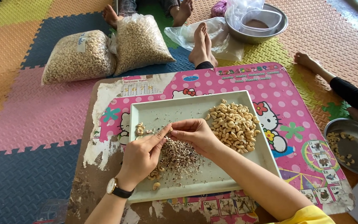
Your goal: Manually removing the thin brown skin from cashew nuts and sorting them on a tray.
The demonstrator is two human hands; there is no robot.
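A pale square tray (195, 108) lies on a pink patterned board (299, 108) on the floor. A heap of peeled cashew nuts (233, 124) sits on the tray's right side. A pile of brown husk scraps (180, 157) lies in the middle, with a few nuts (140, 129) at the left. My left hand (142, 157) and my right hand (195, 132) meet above the scraps, fingertips pinched together on a small nut that I can barely see. A watch is on my left wrist.
Two clear bags of cashews (79, 56) (141, 41) lie beyond the board. A metal bowl (255, 31) with a plastic tub stands at the back, another metal bowl (351, 145) with a few nuts at the right. Other people's bare feet (201, 43) and a leg (349, 93) rest nearby.
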